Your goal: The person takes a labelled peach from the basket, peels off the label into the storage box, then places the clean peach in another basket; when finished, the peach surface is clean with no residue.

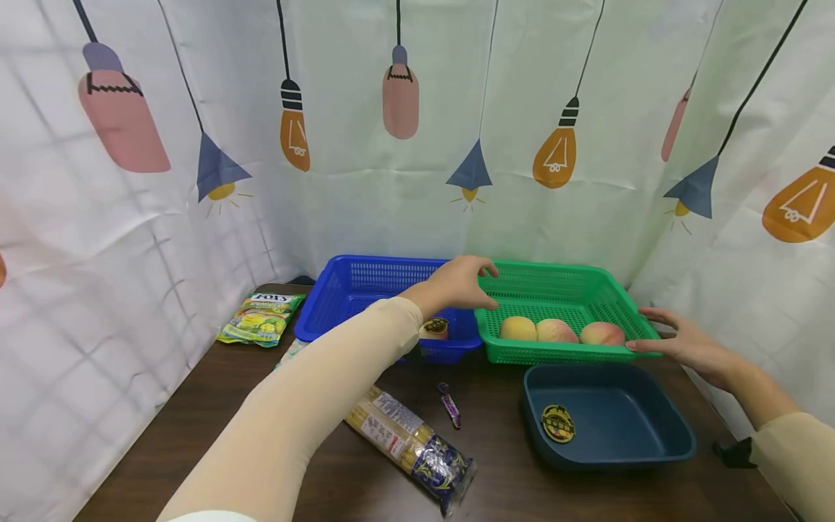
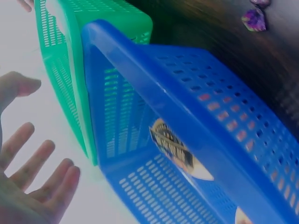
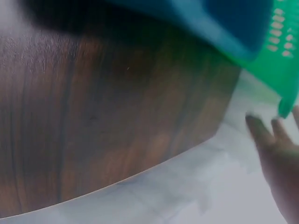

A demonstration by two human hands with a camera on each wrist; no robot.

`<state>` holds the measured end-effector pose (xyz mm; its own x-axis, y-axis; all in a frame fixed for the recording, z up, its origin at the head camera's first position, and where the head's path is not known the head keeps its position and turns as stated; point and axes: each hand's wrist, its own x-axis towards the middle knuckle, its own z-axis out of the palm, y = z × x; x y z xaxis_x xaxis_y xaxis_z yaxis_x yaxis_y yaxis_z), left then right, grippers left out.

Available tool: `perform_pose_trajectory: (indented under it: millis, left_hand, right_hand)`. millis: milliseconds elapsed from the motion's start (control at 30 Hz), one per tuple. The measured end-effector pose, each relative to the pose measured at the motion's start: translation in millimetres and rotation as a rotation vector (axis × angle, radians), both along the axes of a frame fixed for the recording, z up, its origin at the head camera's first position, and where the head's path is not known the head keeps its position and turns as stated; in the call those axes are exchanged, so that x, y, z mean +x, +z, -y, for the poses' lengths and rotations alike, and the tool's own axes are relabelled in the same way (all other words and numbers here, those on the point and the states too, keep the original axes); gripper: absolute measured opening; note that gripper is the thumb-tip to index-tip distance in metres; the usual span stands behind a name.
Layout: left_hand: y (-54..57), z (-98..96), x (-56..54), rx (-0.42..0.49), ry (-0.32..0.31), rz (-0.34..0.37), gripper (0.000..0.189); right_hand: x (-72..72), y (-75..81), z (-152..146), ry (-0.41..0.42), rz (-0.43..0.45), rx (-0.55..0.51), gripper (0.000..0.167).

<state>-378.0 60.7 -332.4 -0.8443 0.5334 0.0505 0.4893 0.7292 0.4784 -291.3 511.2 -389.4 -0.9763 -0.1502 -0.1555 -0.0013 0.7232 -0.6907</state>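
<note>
My left hand (image 1: 459,283) hovers over the place where the blue basket (image 1: 335,272) and the green basket (image 1: 554,270) meet. Its fingers are spread and hold nothing, as the left wrist view also shows. At the green basket's right end is my right hand (image 1: 691,348), thumb at the front corner and fingers along the right rim. Its fingers look fairly straight and blurred in the right wrist view. Several peaches (image 1: 603,333) line the front of the green basket. Inside the blue basket sits a pale item with a black-and-gold label (image 2: 170,144), partly hidden by my left arm.
A dark blue basin (image 1: 620,413) with a round black-and-gold label (image 1: 558,423) stands before the green basket. Nearer lie a purple-wrapped candy (image 1: 450,406) and a clear pack of yellow sticks (image 1: 411,442). A Fox's candy bag (image 1: 262,319) lies left; a curtain (image 1: 365,196) hangs behind.
</note>
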Motion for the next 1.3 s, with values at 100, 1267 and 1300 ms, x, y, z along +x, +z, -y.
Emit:
perform_pose_trajectory:
  millis: [100, 1267, 1300]
  left_hand:
    - [4.8, 12.4, 5.3, 0.0, -0.018, 0.024, 0.07]
    - [-16.9, 169.3, -12.8, -0.204, 0.168, 0.502, 0.067]
    - [-18.0, 170.3, -12.9, -0.198, 0.172, 0.518, 0.066]
  right_hand:
    - [8.9, 10.3, 9.6, -0.033, -0.038, -0.018, 0.101]
    - [103.8, -45.4, 308.5, -0.157, 0.1, -0.874, 0.076]
    - [100.3, -49.3, 314.9, -0.182, 0.107, -0.887, 0.081]
